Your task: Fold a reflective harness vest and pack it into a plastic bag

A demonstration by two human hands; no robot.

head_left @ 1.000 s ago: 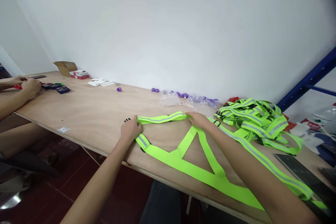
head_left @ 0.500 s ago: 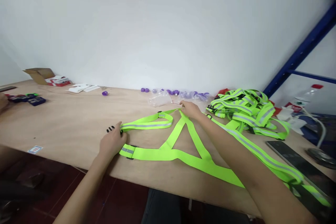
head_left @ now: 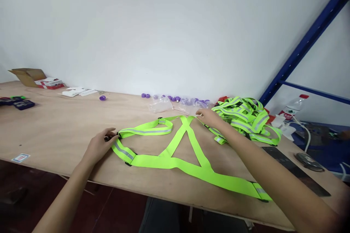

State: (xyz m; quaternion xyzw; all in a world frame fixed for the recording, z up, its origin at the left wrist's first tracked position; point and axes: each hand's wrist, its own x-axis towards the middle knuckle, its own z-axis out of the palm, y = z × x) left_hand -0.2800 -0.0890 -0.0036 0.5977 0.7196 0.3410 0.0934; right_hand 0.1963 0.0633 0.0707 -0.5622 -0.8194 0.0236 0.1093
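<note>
Neon-green strap harness (head_left: 175,153) is now lying flatter on the plywood table (head_left: 54,131); left hand (head_left: 100,145) pinching its corner, right hand (head_left: 209,116) fingers clamping its top.

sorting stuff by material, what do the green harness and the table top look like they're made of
Harness: seemingly woven synthetic webbing, matte fluorescent yellow-green, with grey, likely reflective stripes; it lies flat and limp. Table top: probably unfinished plywood, pale with visible grain and a dull surface.

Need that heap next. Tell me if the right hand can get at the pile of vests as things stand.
Probably yes. The right hand rests on the spread vest right beside the pile, and nothing stands between them on the table.
</note>
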